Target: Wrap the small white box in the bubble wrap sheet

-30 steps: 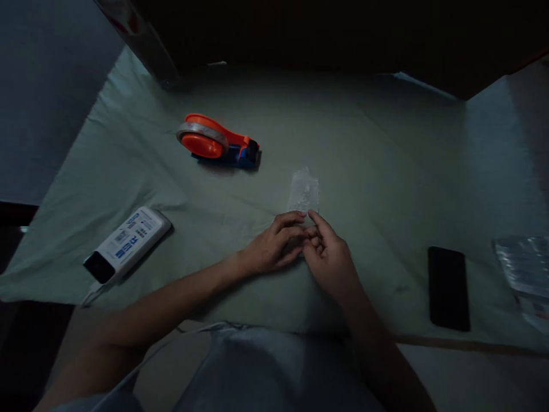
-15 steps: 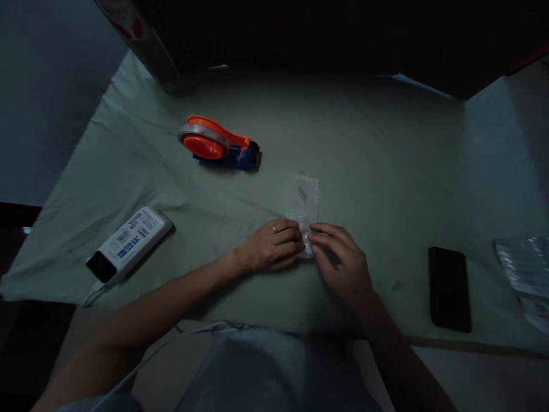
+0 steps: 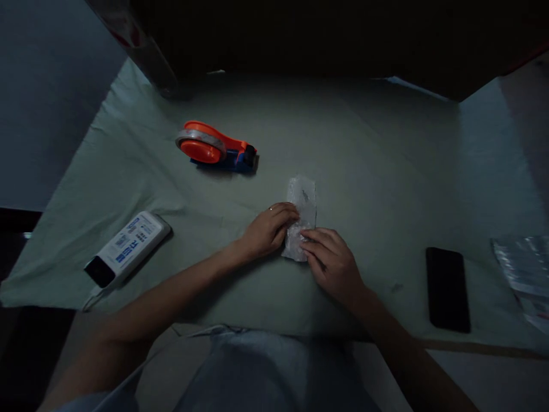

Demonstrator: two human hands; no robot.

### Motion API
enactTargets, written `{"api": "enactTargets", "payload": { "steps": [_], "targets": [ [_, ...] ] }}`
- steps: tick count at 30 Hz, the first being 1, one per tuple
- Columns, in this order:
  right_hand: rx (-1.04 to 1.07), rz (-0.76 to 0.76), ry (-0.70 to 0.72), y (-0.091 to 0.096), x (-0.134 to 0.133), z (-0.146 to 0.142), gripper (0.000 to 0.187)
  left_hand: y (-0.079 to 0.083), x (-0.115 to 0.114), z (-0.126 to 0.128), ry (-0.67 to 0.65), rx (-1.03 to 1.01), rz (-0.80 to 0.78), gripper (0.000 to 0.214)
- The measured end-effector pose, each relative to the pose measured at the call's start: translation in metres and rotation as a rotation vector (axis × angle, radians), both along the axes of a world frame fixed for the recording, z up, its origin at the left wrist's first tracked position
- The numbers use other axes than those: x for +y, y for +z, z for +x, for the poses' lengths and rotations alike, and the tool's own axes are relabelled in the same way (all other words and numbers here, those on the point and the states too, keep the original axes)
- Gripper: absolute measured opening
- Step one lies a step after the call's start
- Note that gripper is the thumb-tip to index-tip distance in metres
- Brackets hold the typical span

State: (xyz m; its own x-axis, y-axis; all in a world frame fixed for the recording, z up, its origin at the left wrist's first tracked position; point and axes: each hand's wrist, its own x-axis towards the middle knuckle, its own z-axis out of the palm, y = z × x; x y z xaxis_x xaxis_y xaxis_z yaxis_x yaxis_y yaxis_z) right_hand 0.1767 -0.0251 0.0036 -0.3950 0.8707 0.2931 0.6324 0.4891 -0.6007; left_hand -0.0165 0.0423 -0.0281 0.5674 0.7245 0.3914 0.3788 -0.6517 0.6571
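Note:
A narrow piece of clear, crinkled plastic, like bubble wrap (image 3: 306, 194), lies flat on the cloth in front of me, with a small dark mark near its far end. My left hand (image 3: 269, 229), a ring on one finger, has its curled fingertips on the left edge of the plastic, about halfway along. From the other side, my right hand (image 3: 334, 260) grips the right part of its nearer half with thumb and fingers close together. Whether anything is wrapped inside cannot be made out.
An orange and blue tape dispenser (image 3: 217, 147) stands beyond my left hand. At left lies a white power bank (image 3: 128, 246) with a cable, at right a black phone (image 3: 448, 289). Silvery plastic packaging (image 3: 521, 269) lies at the far right. A dark panel (image 3: 321, 40) bounds the back.
My left hand has moved slightly up along the plastic, baring more of its near end. The right hand has shifted a little left and down onto it.

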Motion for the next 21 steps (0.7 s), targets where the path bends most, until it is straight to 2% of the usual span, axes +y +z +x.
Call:
{"api": "enactTargets", "payload": {
  "steps": [5,13,17,21],
  "targets": [
    [-0.017,-0.002,-0.010,0.001,0.007,0.004,0.018,-0.003,0.004,0.001,-0.022,0.074,0.043,0.032],
    [-0.035,-0.081,-0.003,0.001,0.013,0.006,0.047,0.000,0.008,-0.001,-0.053,0.118,-0.029,0.033],
    [-0.121,-0.151,0.085,0.001,0.020,0.009,0.050,-0.003,0.005,-0.001,-0.021,0.117,-0.081,0.033],
    [-0.164,-0.218,0.126,0.003,0.026,0.010,0.050,-0.004,0.001,-0.003,0.041,0.042,-0.032,0.034]
  ]
}}
